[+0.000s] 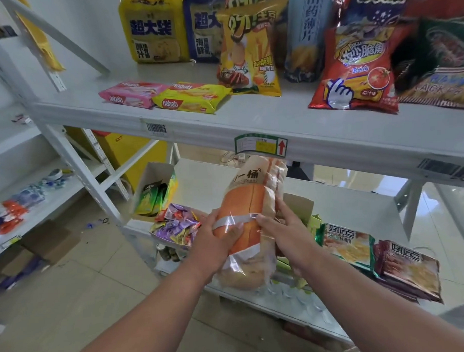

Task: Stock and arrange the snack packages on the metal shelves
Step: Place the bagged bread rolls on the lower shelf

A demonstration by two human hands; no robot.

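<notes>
- The white metal shelves fill the view: an upper shelf across the top and a lower shelf beneath it, with a price label on the upper shelf's front edge.
- Along the back of the upper shelf stand large snack bags: a yellow bag at the left, a dark blue bag beside it, then a yellow fries bag and a red corn-snack bag nearer the front edge.
- A long orange cracker package with clear ends is held over the lower shelf's front edge, its far end pointing up towards the upper shelf's edge.
- The left hand wraps the package's left side, thumb across its face; the right hand wraps the right side, fingers curled on it. Both grips hold the package near its middle, the package lying between them.
- Two flat biscuit packs lie at the right of the lower shelf's front edge.
- A pile of wrapped candies sits at its front left corner, with an open carton of green packets behind.
- A pink Nabati pack and a yellow Nabati pack lie touching near the upper shelf's front left edge.
</notes>
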